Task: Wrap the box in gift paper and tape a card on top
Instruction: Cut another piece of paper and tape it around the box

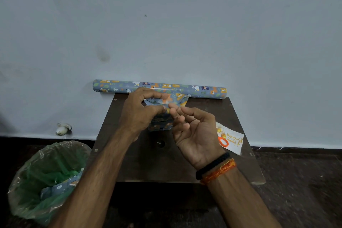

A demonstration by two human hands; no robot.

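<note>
**Box half-wrapped, end flap being folded**

Box [161,123], already covered in patterned paper [173,98], stands at the middle of the small dark table [203,164], well in from the near edge and just short of the roll [159,88] lying against the wall. Its long axis looks to run away from the person, but the hands hide most of it, so I cannot be sure.

The left hand [139,112] sits over the box's left side, thumb and fingers pinching a loose flap of paper at the far top. The right hand [192,129] is palm up, just right of the box, fingers loosely curled and gripping nothing; its fingertips [173,106] meet the left hand's at the flap. Whether a strip of tape lies between them is too small to tell.

Judging by this, the step is closing the far end. Both hands are equally near; the flap lies forward and slightly left of the right hand.

Room is open on the table toward the person and to the right, where the card [232,139] and an orange ring [223,141] rest near the right edge. The roll limits room behind. A lined bin [46,181] stands on the floor, left.
</note>
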